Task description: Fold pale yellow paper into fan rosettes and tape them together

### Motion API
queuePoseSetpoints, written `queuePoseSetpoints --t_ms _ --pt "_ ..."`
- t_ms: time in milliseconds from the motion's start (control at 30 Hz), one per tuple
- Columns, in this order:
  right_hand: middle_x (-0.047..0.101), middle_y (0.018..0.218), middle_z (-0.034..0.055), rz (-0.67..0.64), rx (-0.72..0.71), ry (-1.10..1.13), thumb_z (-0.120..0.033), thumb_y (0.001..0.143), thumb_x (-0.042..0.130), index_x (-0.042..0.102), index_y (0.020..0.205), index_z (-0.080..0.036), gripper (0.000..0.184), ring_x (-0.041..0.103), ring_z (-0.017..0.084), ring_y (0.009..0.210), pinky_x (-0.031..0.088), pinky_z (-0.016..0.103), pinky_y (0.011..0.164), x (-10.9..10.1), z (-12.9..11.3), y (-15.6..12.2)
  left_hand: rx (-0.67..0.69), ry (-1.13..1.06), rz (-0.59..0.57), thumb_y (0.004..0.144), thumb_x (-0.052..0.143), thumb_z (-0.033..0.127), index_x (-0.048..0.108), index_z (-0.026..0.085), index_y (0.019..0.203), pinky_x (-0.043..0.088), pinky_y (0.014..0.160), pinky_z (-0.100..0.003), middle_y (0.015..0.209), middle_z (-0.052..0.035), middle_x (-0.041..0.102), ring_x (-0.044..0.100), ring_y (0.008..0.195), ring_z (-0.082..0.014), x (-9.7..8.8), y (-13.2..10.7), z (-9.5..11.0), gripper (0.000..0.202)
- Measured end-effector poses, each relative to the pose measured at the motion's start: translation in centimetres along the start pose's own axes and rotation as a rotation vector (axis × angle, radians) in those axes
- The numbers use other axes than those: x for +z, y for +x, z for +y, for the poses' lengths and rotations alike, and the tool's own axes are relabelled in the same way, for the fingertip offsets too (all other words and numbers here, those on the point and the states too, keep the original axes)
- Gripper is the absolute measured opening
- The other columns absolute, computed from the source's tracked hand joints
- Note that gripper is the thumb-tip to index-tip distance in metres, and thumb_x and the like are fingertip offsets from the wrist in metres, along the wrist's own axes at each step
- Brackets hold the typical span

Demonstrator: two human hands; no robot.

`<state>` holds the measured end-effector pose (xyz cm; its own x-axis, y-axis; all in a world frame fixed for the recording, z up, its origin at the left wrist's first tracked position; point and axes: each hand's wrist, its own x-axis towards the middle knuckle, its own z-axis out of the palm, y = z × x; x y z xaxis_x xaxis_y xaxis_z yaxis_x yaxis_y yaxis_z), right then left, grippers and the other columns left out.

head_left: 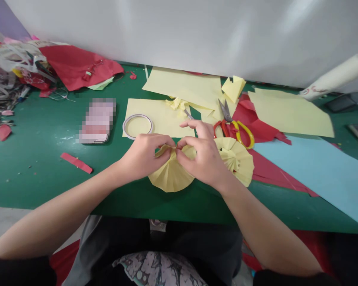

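Between my two hands is a pleated yellow paper fan, spread out in a rounded shape just above the green table. My left hand pinches its upper edge between thumb and fingers. Close beside it, my right hand pinches the same edge, with the index finger raised. A second pleated yellow paper rosette lies to the right, partly behind my right hand and wrist. Scissors with red and yellow handles rest just beyond it. A roll of tape lies on yellow paper beyond my left hand.
A phone, blurred out, and a red paper strip lie to the left. Red paper, a light blue sheet and more yellow sheets cover the right side. Ribbons and scraps are heaped at far left.
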<state>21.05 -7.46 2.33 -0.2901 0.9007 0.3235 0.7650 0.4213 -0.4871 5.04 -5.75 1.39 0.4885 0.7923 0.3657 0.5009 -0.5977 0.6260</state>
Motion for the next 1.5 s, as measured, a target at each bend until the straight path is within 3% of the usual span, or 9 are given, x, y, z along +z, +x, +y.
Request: queuePoseSetpoints --t_ms 1133,1500 --pt "0.051 0.11 0.0071 -0.032 -0.02 0.041 -0.017 0.077 0.049 0.059 0.063 -0.019 0.017 0.042 0.024 0.112 0.034 0.046 0.098 -0.27 0.4 0.11 -0.172 -0.075 -0.128 0.072 0.045 0.012 0.058 0.016 0.076 0.035 0.051 -0.018 0.065 0.0031 0.06 0.045 0.054 -0.0061 -0.48 0.2 0.45 0.014" --pt "0.052 0.106 0.0077 -0.026 0.064 0.049 -0.02 0.074 0.053 0.057 0.06 -0.018 0.015 0.044 0.025 0.109 0.036 0.048 0.095 0.1 0.42 0.17 -0.161 -0.164 -0.097 0.073 0.047 0.012 0.06 0.016 0.083 0.048 0.067 -0.019 0.079 0.0001 0.068 0.063 0.073 -0.0102 0.15 0.0 0.02 0.017"
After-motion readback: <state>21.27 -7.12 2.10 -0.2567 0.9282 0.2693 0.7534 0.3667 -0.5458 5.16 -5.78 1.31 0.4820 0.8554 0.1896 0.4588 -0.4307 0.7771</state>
